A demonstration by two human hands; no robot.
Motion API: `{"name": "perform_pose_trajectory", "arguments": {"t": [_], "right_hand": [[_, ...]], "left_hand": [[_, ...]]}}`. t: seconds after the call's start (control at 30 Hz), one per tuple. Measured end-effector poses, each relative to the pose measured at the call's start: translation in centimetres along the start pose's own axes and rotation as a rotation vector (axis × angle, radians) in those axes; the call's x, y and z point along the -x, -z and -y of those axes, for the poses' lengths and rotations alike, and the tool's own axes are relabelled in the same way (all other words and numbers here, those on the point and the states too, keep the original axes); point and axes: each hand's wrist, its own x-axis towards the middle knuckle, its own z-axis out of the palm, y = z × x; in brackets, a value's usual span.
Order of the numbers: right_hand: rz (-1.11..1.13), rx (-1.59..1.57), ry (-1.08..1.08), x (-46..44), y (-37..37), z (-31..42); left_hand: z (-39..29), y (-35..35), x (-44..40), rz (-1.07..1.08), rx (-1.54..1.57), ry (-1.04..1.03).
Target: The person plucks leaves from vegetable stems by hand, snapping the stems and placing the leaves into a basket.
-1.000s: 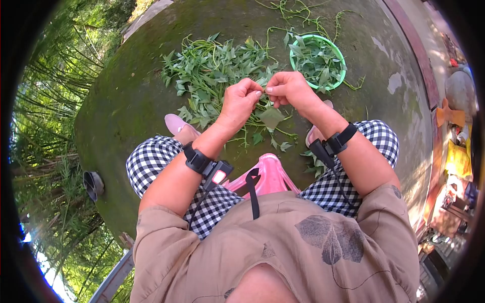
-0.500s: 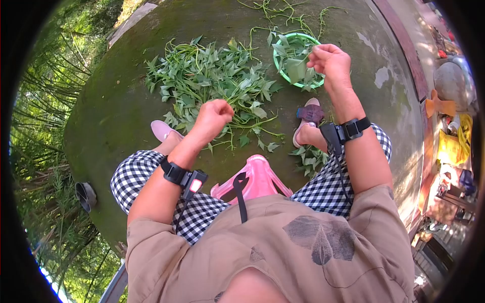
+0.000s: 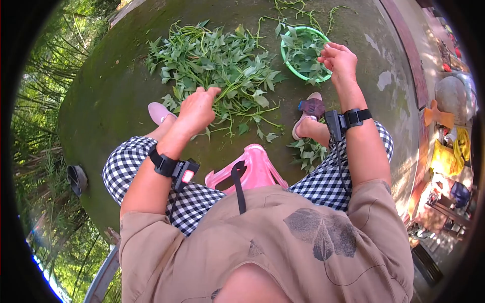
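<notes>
My left hand [image 3: 198,108] is over the near edge of a heap of leafy green vines [image 3: 214,63]. A finger points out to the right above the stems, and nothing shows in its grip; the other fingertips are partly hidden behind the hand. At the right rim of a round green basket [image 3: 303,77] is my right hand [image 3: 339,61], palm turned left, its fingers loosely bent and apart with no leaf visible between them. Picked green leaves [image 3: 303,53] lie inside the basket.
Thin bare stems [image 3: 298,10] are scattered beyond the basket. A pink plastic stool [image 3: 250,169] stands between my knees. More leaves [image 3: 309,153] lie by my right shoe [image 3: 309,112]. Yellow bags [image 3: 447,159] and household items line the right side.
The leaf my right hand held over the basket has left its fingers, which have loosened. My left hand has shifted left and up to the heap, a finger now extended.
</notes>
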Motion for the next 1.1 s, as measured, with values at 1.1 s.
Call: {"name": "perform_pose_trajectory", "arguments": {"t": [1.1], "right_hand": [[0.864,0.877,0.373,4.6,-21.6,-11.1]], "left_hand": [[3.5,10.9,-0.3,-0.486,0.74,0.088]]}}
